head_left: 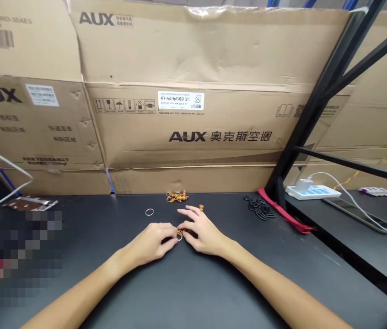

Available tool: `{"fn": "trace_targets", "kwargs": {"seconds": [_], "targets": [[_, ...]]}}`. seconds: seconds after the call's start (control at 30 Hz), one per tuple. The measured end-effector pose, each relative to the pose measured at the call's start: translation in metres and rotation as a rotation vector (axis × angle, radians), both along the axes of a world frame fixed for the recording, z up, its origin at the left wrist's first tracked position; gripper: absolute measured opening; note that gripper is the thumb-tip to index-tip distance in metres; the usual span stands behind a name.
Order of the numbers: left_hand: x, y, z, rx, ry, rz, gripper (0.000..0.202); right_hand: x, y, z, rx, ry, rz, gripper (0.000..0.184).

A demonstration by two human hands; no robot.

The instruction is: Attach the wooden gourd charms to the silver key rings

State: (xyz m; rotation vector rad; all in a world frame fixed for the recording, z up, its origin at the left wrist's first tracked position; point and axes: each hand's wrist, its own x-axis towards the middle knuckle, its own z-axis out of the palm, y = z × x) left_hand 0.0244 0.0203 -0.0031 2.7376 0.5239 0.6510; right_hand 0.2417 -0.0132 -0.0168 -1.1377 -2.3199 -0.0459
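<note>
The left hand [148,243] and the right hand [202,233] are both closed at the fingertips on one small metal ring [179,237] with a brown bead [179,232] on it, over the black table [118,219]. Just beyond the right hand lies a single wooden bead [201,208]. A loose ring [149,212] lies farther left, behind is a heap of brown beads [177,196], and to the right are black rings [260,208] beside a red strap [282,211].
</note>
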Motion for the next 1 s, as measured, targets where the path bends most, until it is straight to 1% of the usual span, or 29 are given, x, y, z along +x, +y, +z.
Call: {"fn": "trace_targets", "kwargs": {"seconds": [0.1,0.17,0.37,0.5,0.63,0.77,0.87,1.0], "targets": [[-0.001,0.002,-0.002,0.012,-0.011,0.009,0.017,0.002,0.000,0.001,0.007,0.010,-0.011,0.010],[-0.002,0.002,-0.003,0.032,-0.020,0.031,0.015,0.000,-0.001,0.003,-0.001,0.009,0.005,0.007],[-0.001,-0.002,-0.005,0.120,-0.048,0.111,0.014,-0.012,-0.009,0.008,-0.098,0.111,0.066,0.010],[0.000,-0.003,-0.006,0.146,-0.039,0.104,0.010,-0.012,-0.011,0.009,-0.161,0.162,0.074,0.012],[0.000,-0.002,-0.006,0.120,-0.022,0.099,0.015,-0.009,-0.007,0.005,-0.166,0.175,0.065,0.014],[0.000,0.000,-0.006,0.073,-0.042,0.089,0.017,-0.006,-0.003,0.002,-0.129,0.139,-0.010,0.014],[-0.001,0.002,-0.006,0.040,-0.056,0.096,0.018,-0.004,-0.004,0.005,-0.137,0.114,-0.015,0.011],[-0.001,0.004,-0.007,0.010,-0.073,0.120,0.018,-0.003,-0.008,0.012,-0.188,0.112,0.005,0.007]]}}
